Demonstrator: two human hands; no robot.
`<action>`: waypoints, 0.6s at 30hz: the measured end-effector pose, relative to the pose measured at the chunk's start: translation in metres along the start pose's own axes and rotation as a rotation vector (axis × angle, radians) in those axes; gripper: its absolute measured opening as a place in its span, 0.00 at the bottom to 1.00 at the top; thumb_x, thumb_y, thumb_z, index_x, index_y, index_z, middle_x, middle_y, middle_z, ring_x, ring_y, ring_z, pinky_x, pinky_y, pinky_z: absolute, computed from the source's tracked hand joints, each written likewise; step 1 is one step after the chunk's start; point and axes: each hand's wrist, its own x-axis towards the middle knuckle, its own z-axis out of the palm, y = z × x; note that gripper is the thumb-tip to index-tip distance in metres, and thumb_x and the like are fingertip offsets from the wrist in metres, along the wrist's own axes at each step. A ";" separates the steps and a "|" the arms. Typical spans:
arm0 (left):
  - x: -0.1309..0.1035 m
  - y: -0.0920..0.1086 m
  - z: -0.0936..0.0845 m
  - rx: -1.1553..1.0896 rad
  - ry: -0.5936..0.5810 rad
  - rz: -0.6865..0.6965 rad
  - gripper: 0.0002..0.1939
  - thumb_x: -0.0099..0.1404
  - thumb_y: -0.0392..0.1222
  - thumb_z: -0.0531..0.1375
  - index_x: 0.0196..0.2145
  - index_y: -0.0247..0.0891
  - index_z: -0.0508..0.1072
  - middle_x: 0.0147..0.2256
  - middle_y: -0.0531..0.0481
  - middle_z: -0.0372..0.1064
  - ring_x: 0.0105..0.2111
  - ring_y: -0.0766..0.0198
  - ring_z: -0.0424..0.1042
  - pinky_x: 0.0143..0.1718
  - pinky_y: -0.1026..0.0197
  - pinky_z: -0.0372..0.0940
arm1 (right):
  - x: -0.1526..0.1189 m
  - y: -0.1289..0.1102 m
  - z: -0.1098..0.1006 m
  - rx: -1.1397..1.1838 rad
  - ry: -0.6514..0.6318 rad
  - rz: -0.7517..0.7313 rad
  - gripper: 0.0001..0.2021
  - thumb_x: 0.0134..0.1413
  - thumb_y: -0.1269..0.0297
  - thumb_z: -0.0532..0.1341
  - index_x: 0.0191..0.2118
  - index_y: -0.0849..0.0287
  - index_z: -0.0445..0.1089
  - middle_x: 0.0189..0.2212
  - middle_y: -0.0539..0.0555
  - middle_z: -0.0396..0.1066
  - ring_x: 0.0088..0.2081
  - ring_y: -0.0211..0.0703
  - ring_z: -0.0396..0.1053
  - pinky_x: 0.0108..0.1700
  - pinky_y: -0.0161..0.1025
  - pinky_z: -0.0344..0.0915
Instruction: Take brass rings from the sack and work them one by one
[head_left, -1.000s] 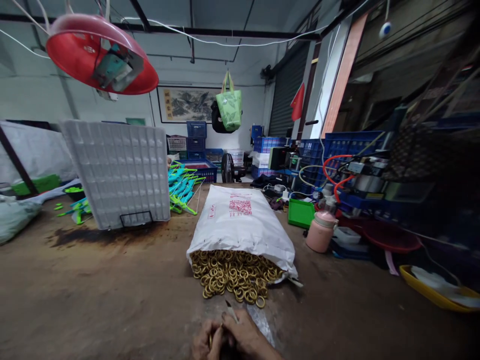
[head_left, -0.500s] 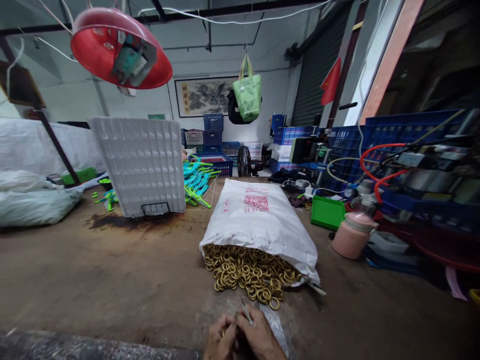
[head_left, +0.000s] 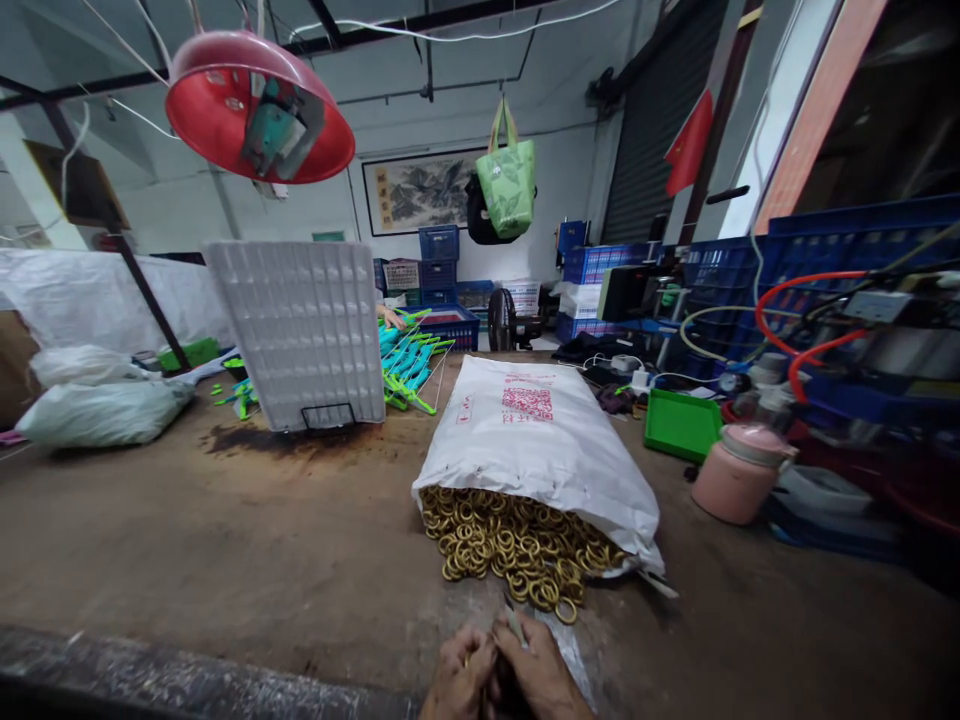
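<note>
Your two hands are together at the bottom edge of the view, fingertips meeting: the left hand (head_left: 457, 674) is curled tight around what looks like one brassy ring (head_left: 467, 660), mostly hidden by your fingers, and the right hand (head_left: 541, 670) grips a slim pointed tool (head_left: 515, 625), its tip aimed away from you. The loose rings (head_left: 517, 555) spill from the mouth of the white sack (head_left: 536, 435) onto the bench (head_left: 225, 560), just beyond your knuckles. Each one should be light, stiff and hard to break—though smooth and round enough to slip or roll, so pinch it across the rim between thumb and forefinger, clear of the point. The sack looks soft-skinned but probably heavy—take it by gathered cloth on both sides, since a tug at the open mouth could spill more.
</note>
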 end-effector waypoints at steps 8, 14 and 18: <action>-0.021 0.027 0.000 -0.044 0.034 0.015 0.23 0.53 0.63 0.53 0.25 0.37 0.61 0.16 0.59 0.57 0.13 0.75 0.54 0.14 0.70 0.48 | -0.008 -0.017 0.001 0.101 -0.003 -0.059 0.12 0.47 0.56 0.52 0.21 0.58 0.58 0.17 0.45 0.57 0.22 0.34 0.55 0.26 0.32 0.54; -0.028 0.031 -0.003 -0.212 0.011 0.001 0.19 0.55 0.58 0.56 0.27 0.37 0.60 0.20 0.58 0.59 0.16 0.75 0.57 0.14 0.71 0.47 | -0.011 -0.026 -0.004 -0.012 0.007 -0.113 0.13 0.52 0.58 0.50 0.23 0.58 0.60 0.18 0.46 0.59 0.22 0.35 0.56 0.26 0.31 0.54; -0.028 0.030 -0.003 -0.238 0.032 0.009 0.18 0.55 0.56 0.57 0.27 0.38 0.60 0.20 0.58 0.60 0.16 0.75 0.57 0.14 0.71 0.47 | -0.017 -0.021 -0.009 -0.300 0.079 -0.233 0.11 0.53 0.62 0.49 0.24 0.58 0.61 0.18 0.47 0.59 0.21 0.36 0.55 0.25 0.32 0.51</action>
